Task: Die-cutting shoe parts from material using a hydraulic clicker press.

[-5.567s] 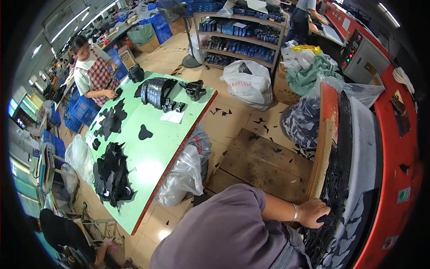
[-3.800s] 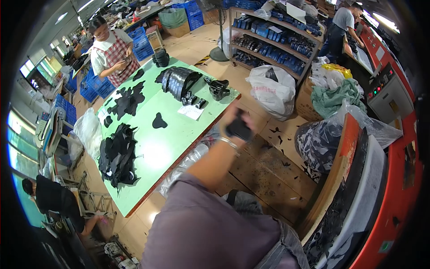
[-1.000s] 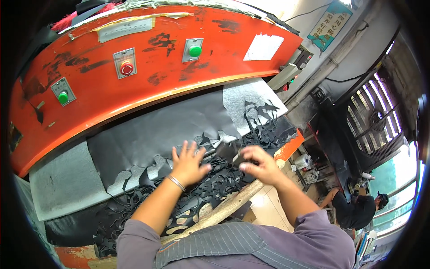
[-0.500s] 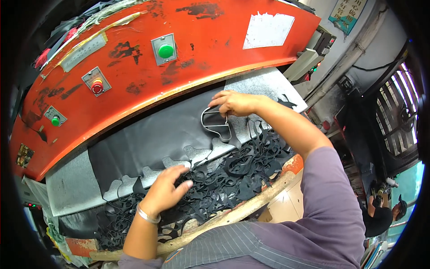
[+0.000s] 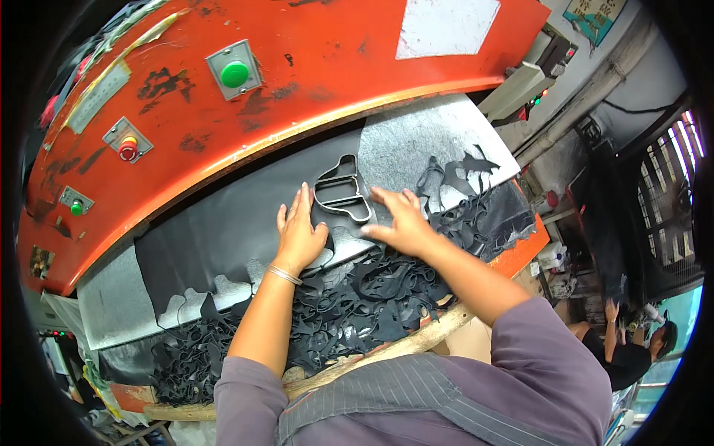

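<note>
A metal cutting die (image 5: 343, 201), a curved outline with two crossbars, lies at the right end of a black leather-like sheet (image 5: 216, 223). The sheet's near edge is scalloped by cut-outs. My left hand (image 5: 300, 236) rests on the sheet just left of the die, its fingers stretched out and the thumb apart. To the right of the die, my right hand (image 5: 404, 223) has its fingers spread and holds nothing. Its fingertips are close to the die's edge; whether they touch it I cannot tell.
Beyond the sheet stands an orange machine beam (image 5: 297, 82) with a green button (image 5: 234, 73) and a red button (image 5: 128, 149). Black scraps (image 5: 335, 320) heap along the near side of the grey metal bed (image 5: 401, 134). A wooden rail (image 5: 387, 346) borders them; another person (image 5: 625, 357) is far right.
My right hand has let go of the die and dropped to its right side. The die has turned and now lies on the sheet. My left hand has moved forward and right onto the sheet.
</note>
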A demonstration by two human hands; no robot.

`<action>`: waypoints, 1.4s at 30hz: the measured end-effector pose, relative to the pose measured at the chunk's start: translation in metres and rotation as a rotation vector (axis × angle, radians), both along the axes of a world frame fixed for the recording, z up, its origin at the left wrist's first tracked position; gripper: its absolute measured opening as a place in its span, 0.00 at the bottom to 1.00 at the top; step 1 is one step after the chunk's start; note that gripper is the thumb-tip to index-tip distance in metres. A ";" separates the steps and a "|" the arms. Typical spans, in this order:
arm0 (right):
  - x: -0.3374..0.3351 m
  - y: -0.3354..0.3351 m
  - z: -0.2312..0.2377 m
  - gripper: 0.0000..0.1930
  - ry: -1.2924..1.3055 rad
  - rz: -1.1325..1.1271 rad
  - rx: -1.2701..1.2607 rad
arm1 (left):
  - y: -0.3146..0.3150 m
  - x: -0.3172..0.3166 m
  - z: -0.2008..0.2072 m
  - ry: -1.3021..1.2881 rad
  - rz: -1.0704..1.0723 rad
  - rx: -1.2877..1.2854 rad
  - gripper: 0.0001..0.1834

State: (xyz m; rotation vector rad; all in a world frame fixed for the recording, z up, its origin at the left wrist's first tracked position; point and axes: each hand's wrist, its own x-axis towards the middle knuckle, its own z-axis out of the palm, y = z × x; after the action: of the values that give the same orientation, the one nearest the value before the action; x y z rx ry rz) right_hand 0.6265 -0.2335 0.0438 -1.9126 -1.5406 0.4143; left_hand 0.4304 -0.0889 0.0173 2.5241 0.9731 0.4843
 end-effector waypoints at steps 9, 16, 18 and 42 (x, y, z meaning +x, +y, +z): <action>0.001 -0.012 -0.029 0.26 -0.188 -0.101 0.287 | -0.007 0.011 0.020 -0.100 -0.063 -0.220 0.42; 0.008 -0.015 -0.036 0.23 -0.179 -0.067 0.381 | -0.008 0.011 0.010 -0.157 -0.058 -0.169 0.38; 0.007 -0.014 -0.037 0.23 -0.173 -0.051 0.380 | -0.006 0.009 0.007 -0.162 -0.056 -0.171 0.38; -0.097 -0.025 0.100 0.26 0.109 -0.087 0.621 | 0.036 -0.290 0.117 -1.131 0.852 0.625 0.28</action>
State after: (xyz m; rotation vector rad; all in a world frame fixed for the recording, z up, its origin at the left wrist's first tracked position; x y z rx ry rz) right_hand 0.5297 -0.2587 0.1438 -1.4361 -1.3092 -0.0091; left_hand 0.1405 -0.0533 0.1342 1.5031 1.4052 2.3832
